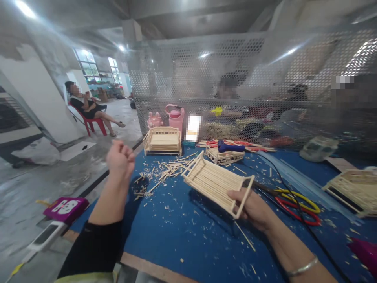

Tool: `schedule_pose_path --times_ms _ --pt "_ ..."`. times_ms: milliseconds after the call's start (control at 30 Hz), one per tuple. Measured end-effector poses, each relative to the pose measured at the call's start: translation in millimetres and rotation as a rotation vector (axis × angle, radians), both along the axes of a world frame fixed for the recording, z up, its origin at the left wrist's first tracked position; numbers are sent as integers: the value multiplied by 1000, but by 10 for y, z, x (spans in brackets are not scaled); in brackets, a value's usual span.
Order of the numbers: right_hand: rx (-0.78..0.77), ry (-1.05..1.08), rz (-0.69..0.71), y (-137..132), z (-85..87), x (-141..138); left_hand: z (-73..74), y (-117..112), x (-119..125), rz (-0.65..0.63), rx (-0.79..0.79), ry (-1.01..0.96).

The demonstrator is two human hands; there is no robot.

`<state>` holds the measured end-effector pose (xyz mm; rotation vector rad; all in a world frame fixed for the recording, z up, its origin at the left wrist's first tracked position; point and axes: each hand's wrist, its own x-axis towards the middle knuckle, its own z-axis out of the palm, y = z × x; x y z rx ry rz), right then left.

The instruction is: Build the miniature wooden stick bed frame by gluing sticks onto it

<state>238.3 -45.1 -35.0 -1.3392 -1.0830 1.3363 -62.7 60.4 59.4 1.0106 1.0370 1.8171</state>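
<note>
My right hand (256,210) grips one end of a small stick-built wooden bench frame (215,181), thumb on the slats. The frame is tilted above the blue table (176,236), its slatted bed facing up and its far end pointing left. My left hand (120,159) is raised over the table's left edge, fingers curled in; whatever it may hold is hidden. Cut sticks and chips (167,171) lie scattered between my hands. Behind them stands a similar miniature wooden bench (163,139) with a back rail.
A blue-handled tool (231,147) rests on a small stick-built tray (225,156). Scissors with red and yellow handles (297,206) and a black cable lie at the right. Another wooden frame (350,190) is farther right. A perforated screen (182,70) stands behind; people are beyond it, another sits left.
</note>
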Motion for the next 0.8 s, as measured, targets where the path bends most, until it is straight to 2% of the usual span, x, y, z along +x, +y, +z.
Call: schedule_pose_path --times_ms 67,100,200,233,267,300,367,467,567,700,733,800 --pt "56 -96 -63 -8 15 -39 142 -124 -18 69 6 -56" --pt "91 -144 -97 -18 27 -65 176 -209 31 63 -46 -81" --pt "215 -278 -192 -59 72 -150 137 -511 367 -128 -171 -37" --pt "258 -319 -218 -75 86 -175 93 -615 510 -228 -232 -10" --pt "297 -357 -237 -90 96 -195 44 -712 650 -406 -344 36" --pt "331 -392 -249 -103 101 -209 -6 -798 778 -510 -413 47" --pt "382 -452 -253 -123 93 -219 -93 -926 978 -604 -462 28" --pt "431 -518 -244 -139 48 -213 -176 -995 1143 -654 -508 -32" --pt "465 -563 -244 -142 2 -213 -179 -980 1249 -689 -500 -111" --pt "490 -588 -287 -126 -4 -220 -26 -1024 1361 -727 -402 -136" --pt "489 -587 -306 -118 1 -214 23 -1059 1335 -712 -344 -119" --pt "479 -576 -349 -97 12 -189 84 -1150 1139 -592 -161 -76"
